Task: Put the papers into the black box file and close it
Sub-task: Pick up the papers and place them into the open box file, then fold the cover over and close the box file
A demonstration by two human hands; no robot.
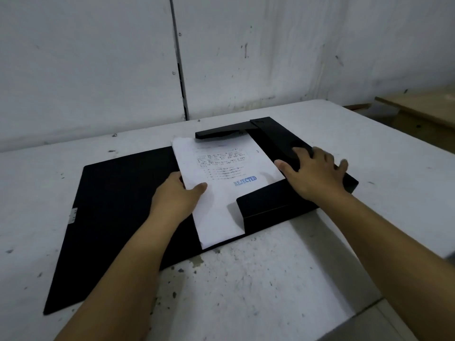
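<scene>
i am looking down at a white table (246,291) that is filling most of my view, its surface showing dark chips and scuffs, with a marked white wall (98,57) standing behind it. the black box file (118,205) is lying open across the middle of the table, its big flat cover spreading out to the left and toward me, with a small pale label (73,215) sitting at its left edge. the tray half of the file is lying to the right, and 3 black flaps are folding inward over it: 1 at the far end, 1 along the right side, 1 at the near end. the papers (221,193) are sitting in that tray as a white stack, their far edge tucking under the far flap and their near right corner slipping under the near flap, with a blue "rejected" stamp (245,180) showing on the top sheet. my left hand (176,195) is pinching the left edge of the papers, thumb on top and fingers going underneath. my right hand (317,171) is resting flat and spread on the right flap, thumb touching the right edge of the papers.
</scene>
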